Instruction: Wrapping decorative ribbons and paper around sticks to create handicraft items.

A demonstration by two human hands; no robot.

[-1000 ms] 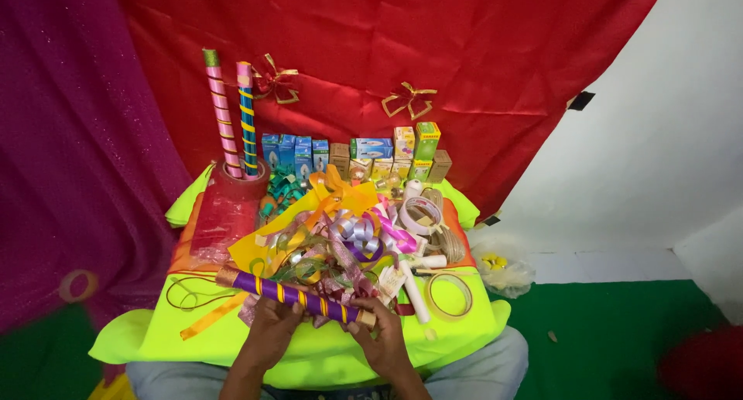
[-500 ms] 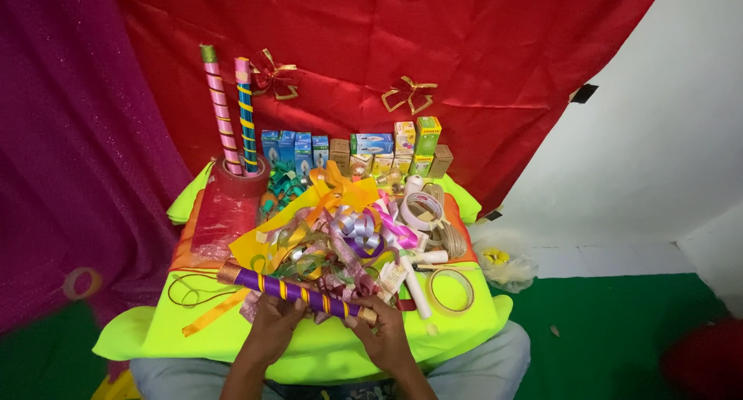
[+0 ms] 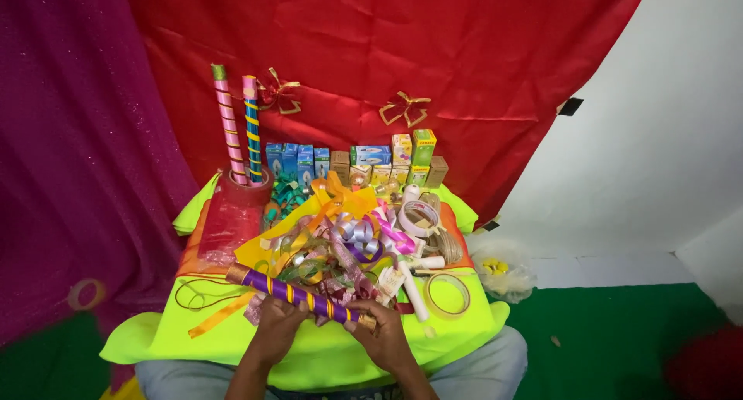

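A purple stick wound with gold ribbon (image 3: 298,295) lies slantwise across the near part of the table, and both my hands hold it. My left hand (image 3: 275,330) grips it from below near its middle. My right hand (image 3: 381,339) is closed around its lower right end. Just behind the stick sits a heap of curled ribbons and bows (image 3: 340,245) in silver, purple, pink and orange.
The table wears a neon yellow cloth (image 3: 178,334). Two upright wrapped sticks (image 3: 238,125) stand in a red cup at the back left. Small boxes (image 3: 356,158) line the rear. Tape rolls (image 3: 447,293) lie at right. Red and purple drapes hang behind.
The stick and both hands have barely shifted; the grip stays the same.
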